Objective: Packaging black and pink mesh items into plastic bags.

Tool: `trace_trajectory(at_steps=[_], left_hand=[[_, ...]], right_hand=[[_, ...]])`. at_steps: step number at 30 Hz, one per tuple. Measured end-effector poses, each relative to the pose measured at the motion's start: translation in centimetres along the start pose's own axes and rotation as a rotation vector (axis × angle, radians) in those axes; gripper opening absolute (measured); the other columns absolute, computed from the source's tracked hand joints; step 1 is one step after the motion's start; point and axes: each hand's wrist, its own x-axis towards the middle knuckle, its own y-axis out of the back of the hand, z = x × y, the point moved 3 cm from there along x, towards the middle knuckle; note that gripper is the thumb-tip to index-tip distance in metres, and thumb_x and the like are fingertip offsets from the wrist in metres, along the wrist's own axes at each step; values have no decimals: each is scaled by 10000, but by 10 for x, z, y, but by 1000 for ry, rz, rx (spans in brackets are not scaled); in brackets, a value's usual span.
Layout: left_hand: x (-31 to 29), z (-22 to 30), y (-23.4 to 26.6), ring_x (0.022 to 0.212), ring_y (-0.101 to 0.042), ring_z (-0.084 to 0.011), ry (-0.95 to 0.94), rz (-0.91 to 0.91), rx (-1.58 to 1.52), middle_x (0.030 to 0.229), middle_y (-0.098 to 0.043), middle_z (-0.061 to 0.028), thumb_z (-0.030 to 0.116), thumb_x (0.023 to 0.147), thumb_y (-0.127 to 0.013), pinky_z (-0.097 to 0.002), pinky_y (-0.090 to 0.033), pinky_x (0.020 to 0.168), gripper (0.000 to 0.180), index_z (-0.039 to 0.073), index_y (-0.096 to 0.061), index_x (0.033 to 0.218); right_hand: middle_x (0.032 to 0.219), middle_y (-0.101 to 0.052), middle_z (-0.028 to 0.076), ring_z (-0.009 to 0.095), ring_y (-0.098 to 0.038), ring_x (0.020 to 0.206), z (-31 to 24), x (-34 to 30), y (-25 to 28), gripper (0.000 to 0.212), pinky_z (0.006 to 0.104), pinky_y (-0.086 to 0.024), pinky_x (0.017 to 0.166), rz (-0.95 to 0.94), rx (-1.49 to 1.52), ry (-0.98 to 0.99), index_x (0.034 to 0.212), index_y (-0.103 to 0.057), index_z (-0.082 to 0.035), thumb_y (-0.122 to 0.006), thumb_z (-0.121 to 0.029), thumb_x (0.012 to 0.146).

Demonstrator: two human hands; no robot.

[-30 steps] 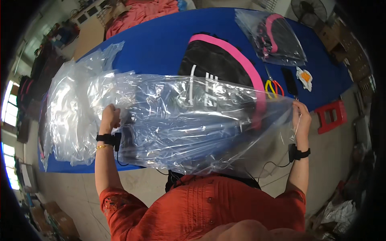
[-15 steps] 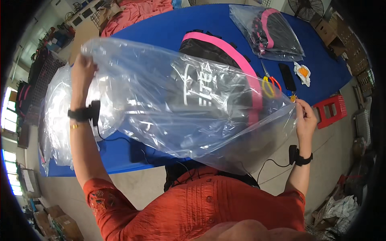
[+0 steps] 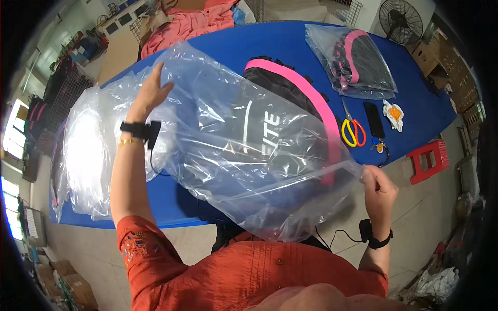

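The clear plastic bag (image 3: pixel 212 124) in front of you lies slantwise across the near part of the table (image 3: pixel 223 54), which is covered in blue. Its far left end reaches up beside your left hand, and its near edge hangs past the table's edge, just in front of your red shirt (image 3: pixel 223 274). Under the film you can see most of a black fabric piece (image 3: pixel 270 82) with white lettering; its curved pink band (image 3: pixel 308 93) runs out from beneath the bag on the far side.

Your right hand (image 3: pixel 379 187) is closed, with thumb and fingers pinching the bag's right corner, off the near edge of the table. Your left hand (image 3: pixel 151 92) is open, its fingers straight and the thumb well away from them. It has hold of nothing that shows; you cannot tell here whether its palm touches the film. A black strap (image 3: pixel 136 128) and a yellow bangle (image 3: pixel 129 141) circle your left wrist.

To your left, beside the bag, is a heap of clear plastic (image 3: pixel 85 155), bright with glare. On your right, beyond the pink band, lie scissors (image 3: pixel 353 136) with yellow and red handles, a black phone (image 3: pixel 373 119), keys (image 3: pixel 380 147) and an orange lump on white paper (image 3: pixel 389 122). Farther back rests a packed bag (image 3: pixel 371 70) holding black and pink fabric. A red stool (image 3: pixel 441 154) stands beyond the table's right side.
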Motion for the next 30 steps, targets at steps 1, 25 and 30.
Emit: trace_trajectory(at_steps=[1, 25, 30], left_hand=[[-21, -3, 5, 1351, -499, -438, 47, -33, 53, 1452, -511, -301, 266, 924, -711, -442, -423, 1109, 712, 6, -391, 1503], [-320, 181, -50, 1297, -509, -470, 89, -163, -128, 1347, -582, -266, 38, 851, -680, -521, -403, 1115, 193, 30, -672, 1044], [-320, 179, -39, 1357, -460, -456, 173, -150, -150, 1462, -484, -261, 41, 850, -651, -569, -346, 1150, 363, 24, -613, 1210]], right_hand=[[720, -659, 31, 47, -574, 654, -5, 1, -5, 125, 231, -459, 592, -20, 51, 25, 1040, -731, 5, -700, -37, 927], [957, -726, 101, 148, -674, 803, 67, 42, -66, 383, 267, -535, 759, -402, 214, -364, 1120, -673, 7, -727, -329, 946], [813, -621, 5, 77, -553, 702, 70, 43, -98, 337, 250, -463, 645, -326, 216, -201, 1015, -647, 6, -786, -276, 894]])
